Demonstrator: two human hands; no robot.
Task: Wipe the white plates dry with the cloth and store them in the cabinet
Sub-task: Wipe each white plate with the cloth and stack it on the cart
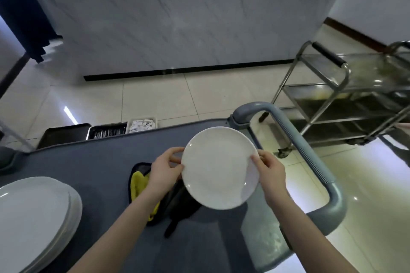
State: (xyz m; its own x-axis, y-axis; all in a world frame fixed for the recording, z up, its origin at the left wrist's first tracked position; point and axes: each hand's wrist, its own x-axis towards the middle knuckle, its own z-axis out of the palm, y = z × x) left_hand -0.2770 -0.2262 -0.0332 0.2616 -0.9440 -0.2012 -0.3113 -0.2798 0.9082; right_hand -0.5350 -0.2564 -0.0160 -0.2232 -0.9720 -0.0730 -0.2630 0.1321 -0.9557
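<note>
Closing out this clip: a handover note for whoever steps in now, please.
Left hand and right hand grip opposite rims of the round white ceramic plate above the grey plastic cart top.
Yellow cloth lies on the cart, in neither hand.
Stack of large white plates sits at the cart's left.
Done: cannot tell if this plate is dry. Left: store it, wipe the stack; no cabinet in view.
</note>
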